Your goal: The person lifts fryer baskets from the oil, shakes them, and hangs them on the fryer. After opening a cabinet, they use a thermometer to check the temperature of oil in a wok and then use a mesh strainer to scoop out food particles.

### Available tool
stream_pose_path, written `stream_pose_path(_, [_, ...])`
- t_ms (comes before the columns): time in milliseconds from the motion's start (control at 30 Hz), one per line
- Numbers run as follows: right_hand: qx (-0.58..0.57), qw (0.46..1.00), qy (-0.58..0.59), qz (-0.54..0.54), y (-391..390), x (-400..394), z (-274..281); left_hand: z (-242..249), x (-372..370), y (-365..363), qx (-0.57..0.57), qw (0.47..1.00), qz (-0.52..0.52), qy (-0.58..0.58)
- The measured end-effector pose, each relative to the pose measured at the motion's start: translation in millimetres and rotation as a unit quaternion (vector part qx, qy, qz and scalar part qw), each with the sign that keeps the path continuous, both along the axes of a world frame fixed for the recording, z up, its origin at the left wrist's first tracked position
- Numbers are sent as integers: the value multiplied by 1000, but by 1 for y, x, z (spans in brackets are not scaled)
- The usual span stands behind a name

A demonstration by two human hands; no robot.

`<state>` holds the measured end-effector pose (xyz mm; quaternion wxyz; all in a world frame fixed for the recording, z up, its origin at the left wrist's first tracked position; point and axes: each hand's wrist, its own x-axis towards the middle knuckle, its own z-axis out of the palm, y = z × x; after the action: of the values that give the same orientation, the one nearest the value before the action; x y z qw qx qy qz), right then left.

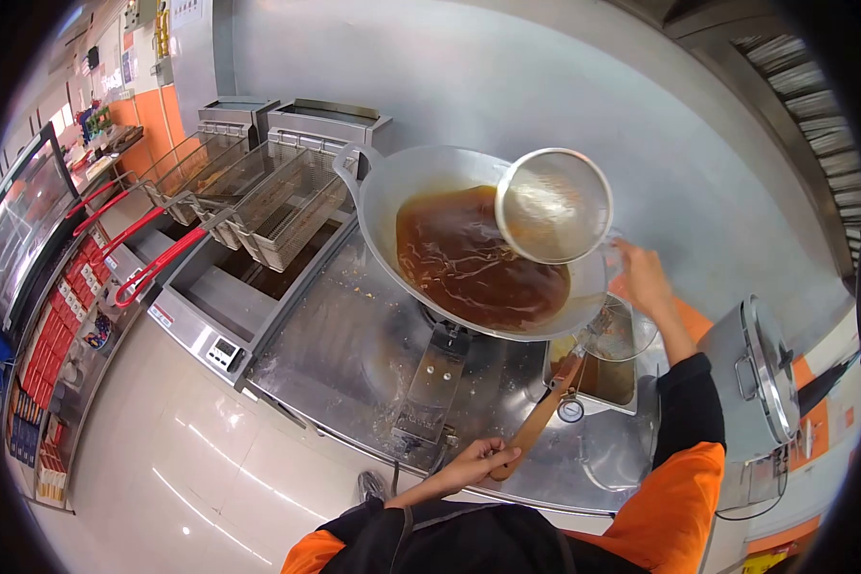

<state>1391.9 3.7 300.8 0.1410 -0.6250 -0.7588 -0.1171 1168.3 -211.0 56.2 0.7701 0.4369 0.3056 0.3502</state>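
Note:
My right hand is closed at the handle end of a round fine-mesh strainer. The strainer is tilted over the right rim of a large metal wok. Dark brown oil fills the bottom of the wok. Low in front of me, my left hand grips the wooden handle of a wire skimmer. The skimmer's round head lies beside the wok, below my right hand and over a rectangular metal pan. A small dial thermometer is near that handle.
Left of the wok stands a deep fryer with wire baskets and red handles. A digital timer sits on its front. A lidded pot stands at the right. The steel counter has crumbs on it.

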Motion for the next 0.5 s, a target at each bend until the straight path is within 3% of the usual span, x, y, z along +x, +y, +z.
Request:
stream_pose_path(167, [58, 958, -252, -126, 13, 16, 18, 3, 0, -2, 0, 1000, 12, -6])
stream_pose_path(267, [27, 949, -296, -108, 33, 11, 5, -1, 1, -1, -10, 1000, 7, -9])
stream_pose_path(367, [-24, 948, -316, -40, 42, -6, -11, 0, 2, -3, -35, 999, 3, -16])
stream_pose_path(500, [-109, 974, -195, 31, 28, -22, -16, 4, -4, -1, -33, 999, -26, -15])
